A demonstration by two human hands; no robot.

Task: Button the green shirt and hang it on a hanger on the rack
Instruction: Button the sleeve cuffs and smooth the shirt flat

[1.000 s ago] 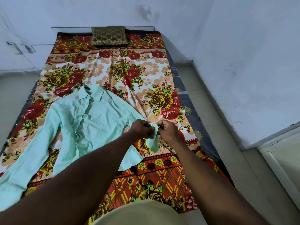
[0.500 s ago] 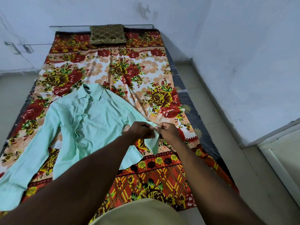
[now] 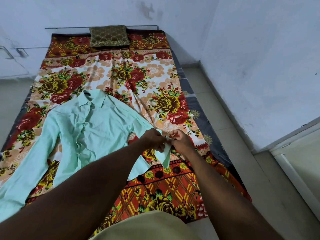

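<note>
The green shirt (image 3: 97,129) before you is a plain pale mint, with no pattern. Under it the bedsheet (image 3: 155,75) carries large red and mustard-yellow roses with green leaves and peach blossoms on a cream ground. Its border in the lower centre of the frame turns orange-red with a yellow-and-black lattice and small yellow roses. The mattress (image 3: 204,118) edge at right is dark grey with pale flower motifs. At top centre, the cushion (image 3: 109,35) is olive-brown with a gold geometric figure. The wall (image 3: 259,58) is bluish white and the floor (image 3: 225,104) pale grey.
</note>
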